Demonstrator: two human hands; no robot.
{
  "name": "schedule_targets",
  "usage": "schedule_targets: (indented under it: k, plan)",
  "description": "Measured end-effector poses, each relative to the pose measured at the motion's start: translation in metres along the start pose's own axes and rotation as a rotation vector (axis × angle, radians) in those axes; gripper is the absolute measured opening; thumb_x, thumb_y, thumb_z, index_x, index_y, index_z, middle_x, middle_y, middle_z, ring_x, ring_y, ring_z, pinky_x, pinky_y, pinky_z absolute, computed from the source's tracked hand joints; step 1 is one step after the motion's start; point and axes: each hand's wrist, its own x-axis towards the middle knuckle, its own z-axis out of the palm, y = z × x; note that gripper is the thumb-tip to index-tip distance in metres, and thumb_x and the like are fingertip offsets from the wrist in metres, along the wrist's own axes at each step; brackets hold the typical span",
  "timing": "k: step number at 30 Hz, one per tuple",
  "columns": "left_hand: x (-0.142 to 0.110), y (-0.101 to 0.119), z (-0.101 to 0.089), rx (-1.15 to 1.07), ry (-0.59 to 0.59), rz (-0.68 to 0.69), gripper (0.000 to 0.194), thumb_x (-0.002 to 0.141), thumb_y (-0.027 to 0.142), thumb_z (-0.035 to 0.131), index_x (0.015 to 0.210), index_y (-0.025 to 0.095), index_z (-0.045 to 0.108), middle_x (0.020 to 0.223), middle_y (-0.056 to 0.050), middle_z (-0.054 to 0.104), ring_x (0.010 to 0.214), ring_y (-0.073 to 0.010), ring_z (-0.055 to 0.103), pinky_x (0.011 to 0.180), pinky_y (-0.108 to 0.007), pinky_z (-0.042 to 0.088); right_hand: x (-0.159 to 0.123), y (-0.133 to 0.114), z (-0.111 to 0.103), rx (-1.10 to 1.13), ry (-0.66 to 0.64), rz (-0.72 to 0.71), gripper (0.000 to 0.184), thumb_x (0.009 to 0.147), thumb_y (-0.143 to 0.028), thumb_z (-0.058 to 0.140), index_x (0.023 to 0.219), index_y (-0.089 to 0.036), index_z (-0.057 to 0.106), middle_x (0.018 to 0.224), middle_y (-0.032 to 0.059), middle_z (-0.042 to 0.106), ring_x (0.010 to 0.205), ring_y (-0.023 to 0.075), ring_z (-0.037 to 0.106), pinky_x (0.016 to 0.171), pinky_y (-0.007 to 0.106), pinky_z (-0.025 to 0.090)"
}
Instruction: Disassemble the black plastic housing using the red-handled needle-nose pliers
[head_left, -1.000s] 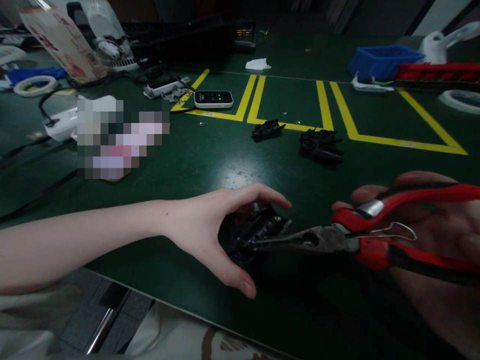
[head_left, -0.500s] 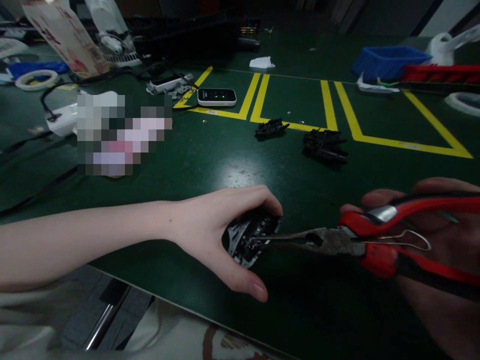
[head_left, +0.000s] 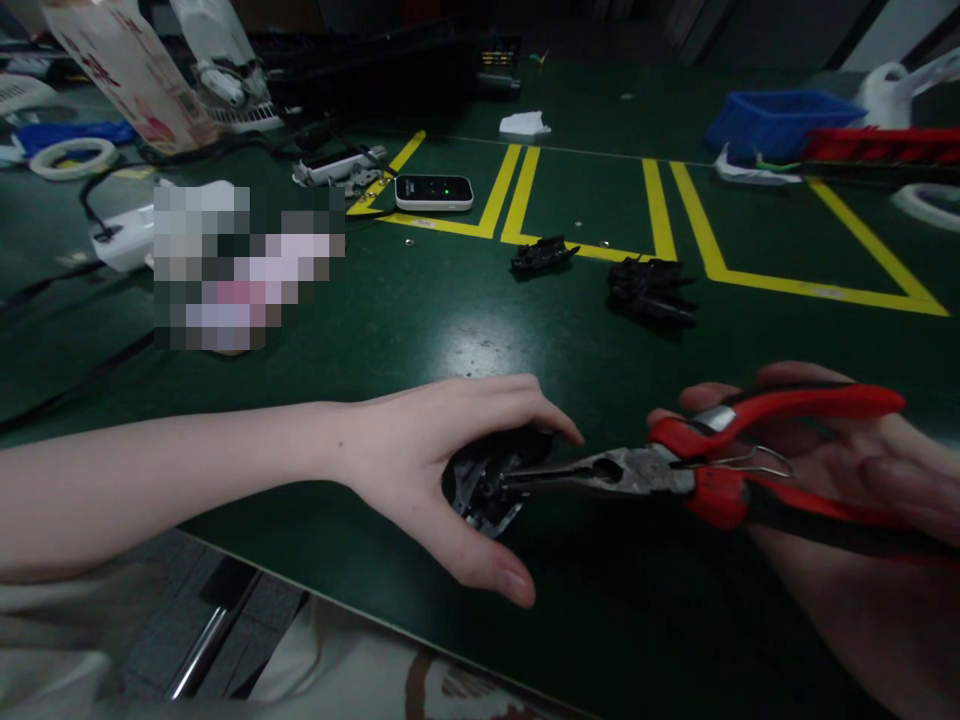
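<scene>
My left hand [head_left: 442, 455] is curled over a small black plastic part [head_left: 491, 485] resting on the green table [head_left: 420, 310], thumb near me and fingers arched across its top. My right hand [head_left: 832, 480] grips red-handled needle-nose pliers [head_left: 697, 465]. The pliers' jaws point left and their tips reach into the black part under my left fingers. The part is largely hidden by my left hand.
Two more black parts [head_left: 649, 290] [head_left: 541, 256] lie further back near yellow floor-tape lines [head_left: 656, 215]. A small white device [head_left: 433, 192], cables, tape rolls and a power strip sit at the left rear. Blue [head_left: 772, 120] and red bins [head_left: 885, 145] stand back right. The table's near edge runs below my left forearm.
My left hand closed down over the black part and tilted it. The pliers slid left, so their handles now show more fully, with the tips still in the part.
</scene>
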Motion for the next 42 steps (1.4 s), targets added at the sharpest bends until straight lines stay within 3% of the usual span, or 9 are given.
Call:
schedule_targets:
  k: [5,12,16,21,25,30,35,39,42]
  plan:
    - [0.001,0.003,0.001,0.009,0.008,-0.045,0.077,0.055,0.043,0.1,0.12,0.018,0.066,0.106,-0.005,0.067,0.086,-0.0204,0.063,0.073,-0.029,0.05,0.0,-0.004,0.004,-0.039,0.009,0.053,0.033,0.072,-0.043,0.082,0.105,-0.039,0.078,0.118,0.0008,0.081,0.095,0.0338,0.08,0.066,0.04,0.07]
    - [-0.001,0.006,-0.003,-0.013,-0.017,-0.171,0.074,0.057,0.046,0.098,0.119,0.022,0.064,0.107,-0.004,0.069,0.087,-0.0216,0.065,0.071,-0.028,0.051,-0.005,0.0,-0.002,-0.124,0.058,-0.075,0.046,0.067,-0.052,0.088,0.11,-0.044,0.075,0.118,-0.0016,0.081,0.102,0.0324,0.079,0.068,0.036,0.07]
    - [-0.001,0.003,-0.004,-0.013,-0.027,-0.144,0.076,0.057,0.045,0.099,0.12,0.022,0.063,0.106,-0.003,0.069,0.086,-0.0205,0.065,0.07,-0.027,0.051,-0.007,-0.003,0.001,-0.126,0.018,-0.122,0.051,0.062,-0.054,0.091,0.109,-0.045,0.074,0.116,-0.0013,0.081,0.099,0.0326,0.08,0.068,0.037,0.07]
    - [0.0,0.001,-0.001,0.051,0.024,-0.111,0.085,0.052,0.052,0.098,0.122,0.023,0.061,0.109,-0.006,0.068,0.087,-0.0231,0.062,0.074,-0.032,0.052,-0.003,-0.009,0.01,-0.073,0.012,-0.025,0.041,0.064,-0.051,0.09,0.102,-0.042,0.077,0.112,0.0005,0.082,0.092,0.0347,0.08,0.061,0.04,0.07]
    - [0.001,0.006,0.001,0.139,0.08,-0.095,0.081,0.059,0.047,0.097,0.125,0.022,0.058,0.11,-0.006,0.065,0.087,-0.0216,0.06,0.075,-0.031,0.051,0.001,-0.014,0.02,-0.052,0.014,0.078,0.04,0.056,-0.05,0.093,0.091,-0.038,0.078,0.104,0.0019,0.083,0.084,0.0378,0.08,0.065,0.05,0.07]
    - [0.0,0.009,0.001,0.192,0.073,-0.1,0.078,0.064,0.042,0.095,0.128,0.02,0.056,0.112,-0.006,0.064,0.09,-0.0203,0.061,0.073,-0.028,0.049,0.006,-0.016,0.03,-0.073,0.009,0.133,0.048,0.051,-0.056,0.093,0.092,-0.034,0.079,0.111,0.0075,0.082,0.1,0.0432,0.078,0.081,0.056,0.069]
    - [-0.001,0.005,0.0,0.205,0.048,-0.093,0.081,0.062,0.048,0.094,0.129,0.021,0.058,0.112,-0.007,0.067,0.091,-0.0236,0.064,0.074,-0.031,0.05,0.005,-0.015,0.03,-0.077,0.023,0.163,0.049,0.049,-0.057,0.093,0.091,-0.036,0.079,0.113,0.0064,0.082,0.108,0.0448,0.076,0.085,0.06,0.068]
    - [-0.002,0.0,-0.002,0.142,0.007,-0.076,0.081,0.058,0.053,0.095,0.126,0.021,0.063,0.11,-0.007,0.071,0.09,-0.0246,0.067,0.076,-0.032,0.05,0.001,-0.013,0.023,-0.042,0.003,0.104,0.041,0.056,-0.051,0.093,0.093,-0.039,0.078,0.106,0.0007,0.083,0.087,0.0371,0.08,0.067,0.051,0.07]
    - [-0.003,-0.002,-0.003,0.108,-0.027,-0.079,0.082,0.057,0.054,0.096,0.126,0.022,0.065,0.111,-0.006,0.072,0.09,-0.0239,0.068,0.076,-0.03,0.051,-0.001,-0.012,0.019,-0.047,-0.033,0.034,0.041,0.059,-0.05,0.094,0.095,-0.041,0.077,0.108,-0.001,0.082,0.088,0.0333,0.081,0.062,0.041,0.069]
